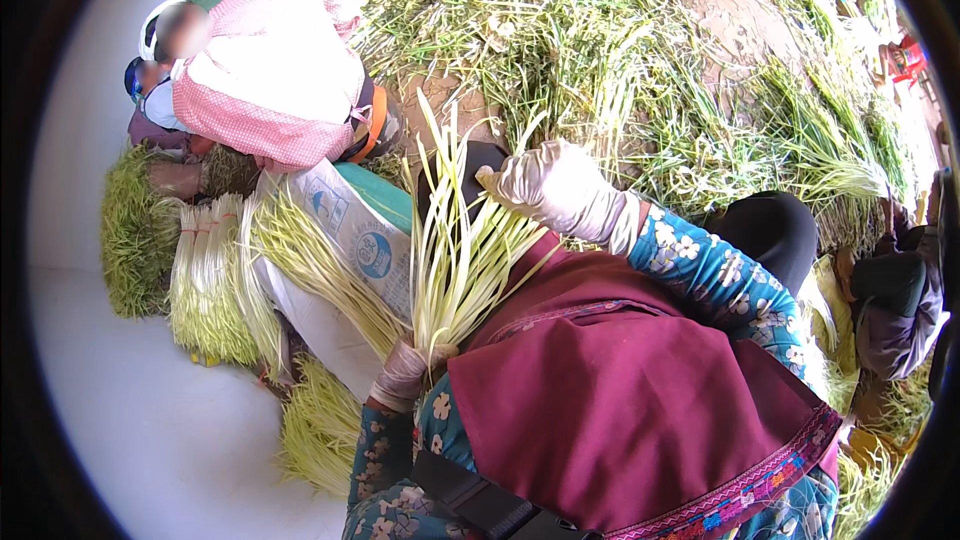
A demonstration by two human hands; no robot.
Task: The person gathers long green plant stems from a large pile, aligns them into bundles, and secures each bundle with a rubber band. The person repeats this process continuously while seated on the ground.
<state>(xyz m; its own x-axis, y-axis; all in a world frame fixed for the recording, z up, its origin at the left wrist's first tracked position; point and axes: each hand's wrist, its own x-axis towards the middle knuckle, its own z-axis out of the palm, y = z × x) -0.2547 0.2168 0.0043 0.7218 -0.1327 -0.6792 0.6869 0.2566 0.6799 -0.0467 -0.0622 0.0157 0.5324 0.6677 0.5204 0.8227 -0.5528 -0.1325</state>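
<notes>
My gloved left hand (418, 369) grips a loose bunch of long, pale yellow-green stalks (450, 262), which look like blanched chives or garlic leaves. The stalks fan upward from the fist in front of my maroon apron (622, 382). At the bunch's upper right side is my gloved right hand (559, 191), its fingers curled and its thumb towards the leaves. Whether it pinches any of them is hidden. A further layer of stalks (330, 255) lies to the left of the held bunch, on a white printed sack (371, 240).
Banded bundles (210, 277) stand by the white wall (172, 420) at left. More stalks (322, 420) lie below them. A co-worker in a pink checked garment (262, 127) bends at upper left, with another person behind. Loose greens (570, 52) cover much ground ahead. Someone sits at far right (896, 300).
</notes>
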